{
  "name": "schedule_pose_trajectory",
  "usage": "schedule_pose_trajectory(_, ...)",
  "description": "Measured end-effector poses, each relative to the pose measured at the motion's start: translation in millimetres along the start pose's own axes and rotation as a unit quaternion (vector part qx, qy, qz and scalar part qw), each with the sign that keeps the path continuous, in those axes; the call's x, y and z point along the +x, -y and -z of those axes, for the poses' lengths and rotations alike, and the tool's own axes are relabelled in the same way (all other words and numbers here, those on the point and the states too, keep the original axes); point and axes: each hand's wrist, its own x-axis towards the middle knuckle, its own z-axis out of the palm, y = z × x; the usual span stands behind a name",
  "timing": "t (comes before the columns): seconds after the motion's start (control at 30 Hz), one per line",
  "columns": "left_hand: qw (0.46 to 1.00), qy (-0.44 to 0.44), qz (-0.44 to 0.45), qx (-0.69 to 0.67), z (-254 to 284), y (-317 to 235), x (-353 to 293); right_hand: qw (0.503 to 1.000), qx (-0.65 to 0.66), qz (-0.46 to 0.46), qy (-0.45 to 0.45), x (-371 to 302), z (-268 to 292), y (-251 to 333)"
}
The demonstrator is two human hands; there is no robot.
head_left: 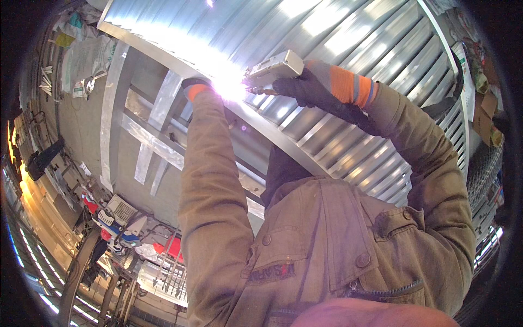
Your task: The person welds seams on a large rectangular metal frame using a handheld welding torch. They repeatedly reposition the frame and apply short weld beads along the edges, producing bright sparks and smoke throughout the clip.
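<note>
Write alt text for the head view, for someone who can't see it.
A gloved right hand holds a boxy metal tool beside a glaring white light at the rim of a slatted metal panel. The left hand is near the light.

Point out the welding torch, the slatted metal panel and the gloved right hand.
Welding torch (280, 64): head view, on its boxy silver body.
Slatted metal panel (373, 52): head view, on the slats beyond the torch.
Gloved right hand (311, 90): head view, on the glove's dark part.
</note>
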Motion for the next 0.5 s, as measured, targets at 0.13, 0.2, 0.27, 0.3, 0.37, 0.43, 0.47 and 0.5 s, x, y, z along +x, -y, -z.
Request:
schedule_pose_trajectory(0.13, 0.999, 0.037, -0.006, -0.007, -7.2, -2.3, 20.9, 0.999, -0.029, -0.043, 0.004, 11.8, 4.5, 12.5)
schedule_pose_trajectory(0.2, 0.986, 0.048, -0.046, 0.15, 21.5, -10.0, 1.6, 0.998, -0.045, -0.043, 0.004, 17.8, 5.7, 17.7)
schedule_pose_trajectory(0.27, 0.95, 0.071, -0.072, 0.296, 57.8, -20.5, -34.4, 0.999, -0.043, -0.027, 0.01, 22.1, 6.9, 22.8)
schedule_pose_trajectory(0.3, 0.947, 0.044, -0.086, 0.306, 75.4, -24.1, -52.5, 0.999, -0.041, -0.021, 0.012, 23.9, 7.1, 25.0)
schedule_pose_trajectory(0.37, 0.935, 0.037, -0.097, 0.338, 107.0, -32.7, -74.6, 0.998, -0.047, -0.03, 0.027, 28.0, 10.1, 30.5)
schedule_pose_trajectory(0.43, 0.934, 0.072, -0.103, 0.334, 127.3, -36.9, -83.7, 0.995, -0.072, -0.05, 0.039, 32.9, 13.9, 36.4)
schedule_pose_trajectory(0.47, 0.932, 0.078, -0.106, 0.337, 131.9, -38.0, -86.8, 0.993, -0.093, -0.065, 0.044, 35.7, 15.6, 39.4)
schedule_pose_trajectory(0.5, 0.938, 0.086, -0.101, 0.321, 134.1, -38.3, -87.1, 0.991, -0.104, -0.068, 0.053, 37.3, 17.4, 42.7)
